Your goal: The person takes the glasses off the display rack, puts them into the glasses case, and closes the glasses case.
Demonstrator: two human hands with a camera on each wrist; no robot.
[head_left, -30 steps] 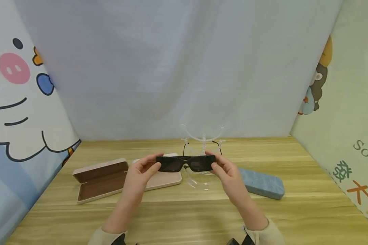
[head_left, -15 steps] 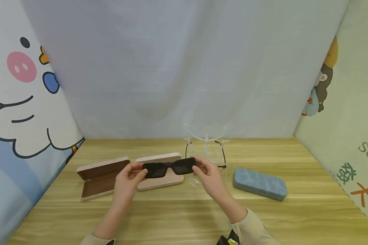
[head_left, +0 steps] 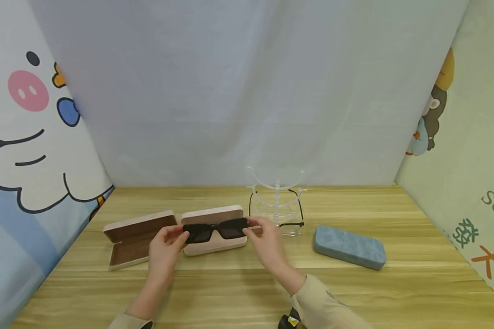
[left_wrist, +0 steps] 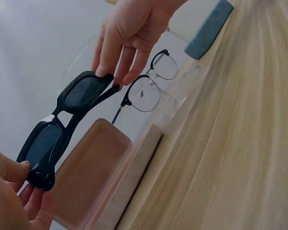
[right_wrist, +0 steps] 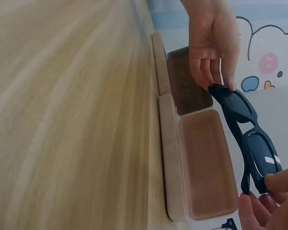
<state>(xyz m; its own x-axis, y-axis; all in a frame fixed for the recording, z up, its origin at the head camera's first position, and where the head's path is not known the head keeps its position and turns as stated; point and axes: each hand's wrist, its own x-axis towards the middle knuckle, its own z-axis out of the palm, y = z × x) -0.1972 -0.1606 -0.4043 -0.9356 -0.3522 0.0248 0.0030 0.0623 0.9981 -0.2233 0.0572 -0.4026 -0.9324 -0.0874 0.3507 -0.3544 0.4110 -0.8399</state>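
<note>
Black rectangular sunglasses (head_left: 215, 230) are held up between both hands, lenses facing the head camera. My left hand (head_left: 163, 247) pinches their left end between thumb and fingers, and my right hand (head_left: 267, 242) pinches the right end the same way. In the right wrist view the temples of the sunglasses (right_wrist: 247, 129) lie folded behind the frame. Just beyond them stands an open pale pink glasses case (head_left: 214, 248), which they partly overlap in the head view. A second open case with a brown lining (head_left: 134, 242) sits to its left, near my left hand.
Behind my right hand is a clear display stand (head_left: 277, 194) bearing eyeglasses (left_wrist: 143, 93) with dark upper rims. A closed blue glasses case (head_left: 349, 246) lies on the wooden table (head_left: 230, 297) at right. Cloth backdrops (head_left: 214, 91) rise at the back and sides.
Both hands have carried the sunglasses leftward, from in front of the display stand to in front of the pale pink case. The grip at both ends stays the same.
</note>
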